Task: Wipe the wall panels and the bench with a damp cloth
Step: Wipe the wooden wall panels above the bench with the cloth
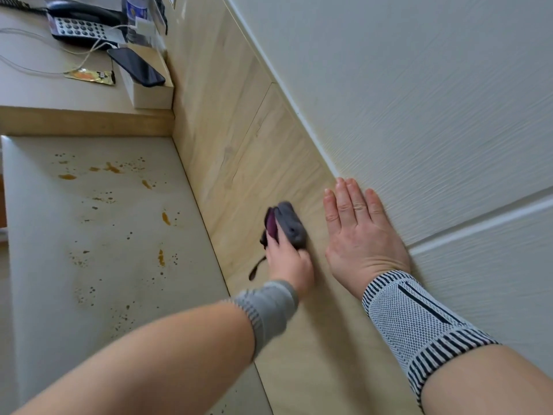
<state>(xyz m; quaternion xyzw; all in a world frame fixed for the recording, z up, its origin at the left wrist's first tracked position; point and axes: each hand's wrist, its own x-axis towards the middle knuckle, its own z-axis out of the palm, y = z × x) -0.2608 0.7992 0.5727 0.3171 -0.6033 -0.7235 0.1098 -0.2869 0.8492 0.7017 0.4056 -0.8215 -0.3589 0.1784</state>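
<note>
Head view looks down along a wood-grain wall panel (239, 139) that runs beside a pale bench (98, 229). Taking that panel as the landmark: the left hand (288, 262) is low on it, close above the line where it meets the bench, and its grip is clenched round a bunched grey cloth (289, 224) with a purple fold showing on the bench side. The cloth is pressed against the panel's face, and a dark loop of it hangs down from under the hand. Its outline is blurred.

Just beside the cloth, on the upper part of the panel, the right hand (360, 232) lies flat with straight fingers, its grip released and holding nothing; the fingertips reach the trim where the panel meets the textured white wall (419, 100) above. A ring shows on one finger. Both wrists wear knitted supports, a grey one (266, 307) on the left and a striped black-and-white one (419, 324) on the right.

Below the panel, the bench is spattered with orange-brown stains (110, 167), scattered from its far end toward the left forearm. Beyond the far end of the bench, a higher shelf abuts the panel and carries a dark desk telephone (80, 23), a black smartphone (136, 67) lying on a cream box, a yellow sachet (89, 75) and thin white cables.
</note>
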